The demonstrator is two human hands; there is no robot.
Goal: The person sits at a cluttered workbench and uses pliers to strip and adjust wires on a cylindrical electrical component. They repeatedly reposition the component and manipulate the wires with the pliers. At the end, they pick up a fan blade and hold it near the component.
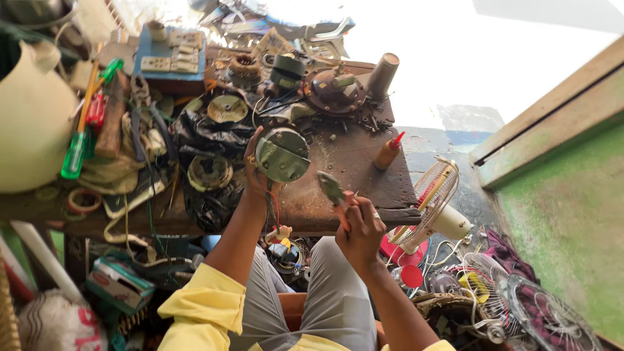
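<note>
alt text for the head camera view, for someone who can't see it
A seated person's left hand holds a round metal motor housing over a cluttered wooden workbench, while the right hand grips pliers. Small fans stand on the floor.

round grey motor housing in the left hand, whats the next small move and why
Probably bring the orange-handled pliers in the right hand up to the round grey metal motor housing. The left hand holds it upright, and the pliers' tip is close but apart.
</note>
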